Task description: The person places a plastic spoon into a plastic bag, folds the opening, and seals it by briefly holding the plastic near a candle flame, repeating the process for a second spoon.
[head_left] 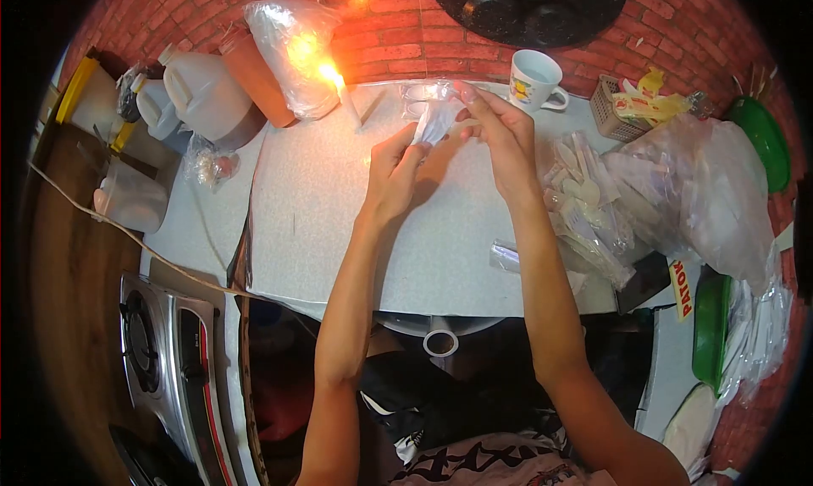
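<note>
Red brick wall (381, 29) runs behind a pale speckled tabletop (339, 223), and a warm flame (332, 73) burns at the far edge of it, close to the bricks. To your left the surface drops to a darker wooden counter (68, 257) with one gas stove (161, 350) at its near corner. Along the back left you have two white plastic jugs (199, 92), one orange-brown bottle (254, 80) and one clear bag (292, 50) leaning against the wall beside the flame. One white cup (535, 80) stands at the back, right of your hands, with a small grey basket (614, 109) further along. A heap of clear plastic packets (584, 198) covers the right side of the tabletop, next to a large crumpled plastic bag (711, 190). Two green plates (766, 143) sit at the right edge, one far and one near.

Your left hand (394, 177) and right hand (500, 135) meet above the middle of the tabletop, near its far edge. Between them you hold one small clear plastic packet (436, 118), raised off the surface and just right of the flame. Your left grip pinches the packet's lower end between thumb and fingers; your right grip pinches its upper part, fingers pressed together on the plastic.
</note>
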Available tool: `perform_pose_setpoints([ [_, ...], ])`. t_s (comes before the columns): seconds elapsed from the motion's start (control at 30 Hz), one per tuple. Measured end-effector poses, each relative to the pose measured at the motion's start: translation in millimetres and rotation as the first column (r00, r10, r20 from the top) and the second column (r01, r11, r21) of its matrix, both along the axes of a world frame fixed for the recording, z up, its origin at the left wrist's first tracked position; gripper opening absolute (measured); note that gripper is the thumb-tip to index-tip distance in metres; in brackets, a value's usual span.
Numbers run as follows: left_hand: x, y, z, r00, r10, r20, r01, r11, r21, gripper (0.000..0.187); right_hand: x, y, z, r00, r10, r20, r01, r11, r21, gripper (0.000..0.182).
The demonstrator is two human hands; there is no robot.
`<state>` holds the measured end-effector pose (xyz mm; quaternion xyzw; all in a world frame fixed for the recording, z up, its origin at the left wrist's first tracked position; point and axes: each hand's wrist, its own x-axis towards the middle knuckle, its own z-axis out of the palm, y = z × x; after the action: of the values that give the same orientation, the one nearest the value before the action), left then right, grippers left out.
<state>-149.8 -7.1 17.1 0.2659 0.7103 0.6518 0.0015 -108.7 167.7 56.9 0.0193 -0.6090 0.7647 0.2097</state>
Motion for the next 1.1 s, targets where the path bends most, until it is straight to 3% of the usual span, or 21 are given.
perform_pose_setpoints([
  [0.07,2.1,0.3,2.2,1.000,0.001,0.004,-0.001,1.000,0.002,0.032,-1.7,6.5,-5.4,1.000,0.000,0.013,-0.003,0.978,0.210,0.039],
  [0.1,2.5,0.2,2.7,1.000,0.005,0.007,-0.005,1.000,0.006,0.032,-1.6,6.3,-5.7,1.000,-0.001,0.014,-0.002,0.978,0.209,0.039],
  [0.2,0.9,-1.7,1.7,1.000,-0.006,-0.002,0.006,1.000,-0.017,0.033,1.2,0.8,1.8,0.999,-0.032,0.000,0.032,0.994,0.102,0.036],
  [0.27,1.4,-1.4,3.2,1.000,-0.004,0.003,0.004,1.000,-0.009,0.032,2.8,-2.6,9.5,0.997,-0.076,0.017,0.077,0.995,-0.071,0.035],
  [0.4,-0.4,-2.4,0.7,1.000,-0.018,-0.002,0.018,1.000,-0.007,0.027,-2.8,1.5,-2.7,0.992,-0.116,-0.045,0.115,0.993,-0.025,0.043],
  [0.47,0.8,-2.7,1.6,1.000,-0.020,0.015,0.020,1.000,-0.016,0.026,-2.0,8.8,-5.3,0.997,-0.071,-0.009,0.071,0.964,0.256,0.050],
  [0.5,1.1,-2.9,2.4,0.999,-0.020,0.031,0.021,1.000,-0.022,0.026,-0.8,8.3,-2.7,0.997,-0.072,-0.009,0.072,0.964,0.256,0.050],
  [0.57,-1.2,-3.2,1.0,0.999,-0.021,0.045,0.022,1.000,-0.023,0.026,3.1,5.0,4.5,0.995,-0.050,0.088,0.043,0.996,0.077,0.045],
  [0.67,-0.1,-4.1,4.0,0.997,-0.018,0.077,0.021,0.999,-0.040,0.027,3.5,-3.7,7.6,0.989,-0.094,0.115,0.095,0.995,-0.008,0.042],
  [0.77,-1.3,-2.7,0.2,0.995,-0.036,0.093,0.041,0.998,-0.052,0.029,-4.5,1.3,-10.0,0.998,-0.028,0.059,0.021,0.993,0.119,0.047],
  [0.9,-5.3,-5.6,-2.6,0.990,-0.080,0.114,0.085,0.996,-0.036,0.032,-0.8,-0.5,-4.3,0.994,-0.062,0.085,0.058,0.997,0.043,0.045],
  [0.97,-2.5,-6.2,2.6,0.987,-0.078,0.140,0.085,0.995,-0.049,0.032,-3.9,-1.2,-10.3,1.000,0.005,0.007,-0.005,1.000,-0.030,0.041],
  [1.1,-0.2,-6.2,3.4,0.984,-0.071,0.166,0.083,0.994,-0.065,0.036,-4.3,-2.8,-12.5,1.000,0.001,0.015,-0.001,1.000,0.000,0.041],
])
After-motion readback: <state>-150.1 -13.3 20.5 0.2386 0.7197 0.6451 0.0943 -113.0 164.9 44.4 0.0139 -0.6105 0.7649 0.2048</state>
